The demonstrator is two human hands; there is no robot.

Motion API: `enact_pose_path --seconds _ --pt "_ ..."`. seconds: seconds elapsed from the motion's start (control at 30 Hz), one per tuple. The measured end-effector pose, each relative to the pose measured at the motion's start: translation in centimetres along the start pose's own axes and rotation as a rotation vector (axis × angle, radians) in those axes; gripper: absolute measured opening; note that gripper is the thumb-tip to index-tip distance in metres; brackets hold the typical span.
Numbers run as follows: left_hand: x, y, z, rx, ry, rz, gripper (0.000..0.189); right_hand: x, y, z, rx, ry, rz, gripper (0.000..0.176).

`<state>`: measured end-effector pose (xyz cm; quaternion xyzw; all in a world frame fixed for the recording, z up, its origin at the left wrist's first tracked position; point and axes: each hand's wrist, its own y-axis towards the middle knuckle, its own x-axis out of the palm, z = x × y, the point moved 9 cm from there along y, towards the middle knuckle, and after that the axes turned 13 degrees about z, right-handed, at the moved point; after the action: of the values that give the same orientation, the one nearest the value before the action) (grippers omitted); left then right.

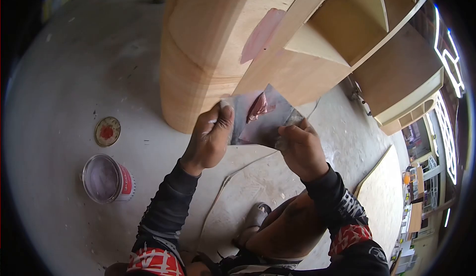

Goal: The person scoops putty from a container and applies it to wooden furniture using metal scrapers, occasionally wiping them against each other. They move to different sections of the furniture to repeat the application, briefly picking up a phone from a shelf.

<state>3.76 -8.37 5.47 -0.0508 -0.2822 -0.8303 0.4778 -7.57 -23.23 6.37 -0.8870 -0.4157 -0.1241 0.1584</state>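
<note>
The left fingers [226, 113] are clenched on the near-side edge of a thin grey plate [239, 108], thumb on top. The right fingers [293, 133] grasp a 2nd flat plate [281, 108], angled and overlapping the 1st between the 2 hands; exactly where their edges cross is hard to tell. A glossy lump of reddish-pink paste [259, 108] sits on the plates, between the left and right fingers and touching neither.

Just beyond the fingers stands a wooden cabinet [198, 53] with a rounded side. It carries 1 pink patch [263, 35], spread thin and elongated, close to a straight strip [287, 38] of wood. That much is done. Around the patch the grain is bare, and at least 2 small dark spots on the strip show no pink over them. The lump on the plates is paste not yet on the wood. Whether the patch itself is finished, or needs another layer, cannot be told from here.

Well to the left of the left fingers, on the floor [163, 177], an open tin [101, 178] holds a dull pinkish mass, with its round lid [107, 132] just beyond it, smeared red in the middle. Below the fingers, a thin cord [218, 196] trails across the floor.
</note>
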Motion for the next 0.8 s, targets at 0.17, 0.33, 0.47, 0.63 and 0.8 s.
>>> enact_pose_path --seconds 0.17,0.33,0.47,0.63,0.8 --pt "-0.1 0.1 -2.2 -0.061 0.059 0.04 0.03 1.3 -3.6 -5.9 -0.85 -0.436 -0.037 0.033" --pt "0.7 -1.3 -6.3 -0.794 -0.743 0.091 0.021 6.8 -7.9 -3.8 -1.498 -0.82 -0.471 0.041" --pt "-1.0 -1.4 -6.2 -0.903 -0.908 0.157 0.02 6.7 -4.8 -2.6 -1.215 -0.99 -0.223 0.055" --pt "-4.1 1.3 -1.6 -0.669 -0.682 0.179 0.026 3.2 -0.3 1.2 -0.821 -1.306 -0.415 0.057" --pt "-4.9 1.0 -3.0 -0.59 -0.472 0.108 0.028 7.5 -4.4 -3.7 -1.278 -1.305 -0.349 0.051"
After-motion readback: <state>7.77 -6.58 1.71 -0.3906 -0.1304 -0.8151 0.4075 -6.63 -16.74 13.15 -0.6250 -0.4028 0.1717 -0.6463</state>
